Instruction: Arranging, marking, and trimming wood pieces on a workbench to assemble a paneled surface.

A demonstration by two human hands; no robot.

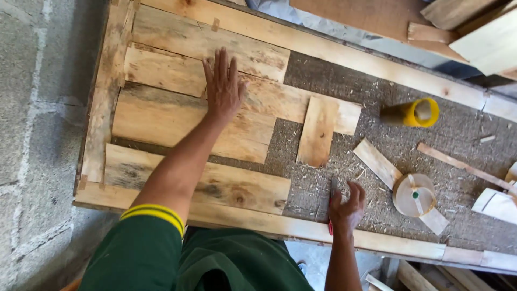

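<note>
Head view: left hand lies flat, fingers together, on a plank near the panel's far-left corner, right hand half-curled around a red-handled tool at the near edge; planks look stiff, light, splintery, best gripped by their long edges.

light: even daylight, bright | shadows: soft, faint | glare: none | focus: sharp, slight edge distortion

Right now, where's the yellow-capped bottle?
In the head view, the yellow-capped bottle lies on its side at upper right on the particle board, above the round glue tub.
</note>
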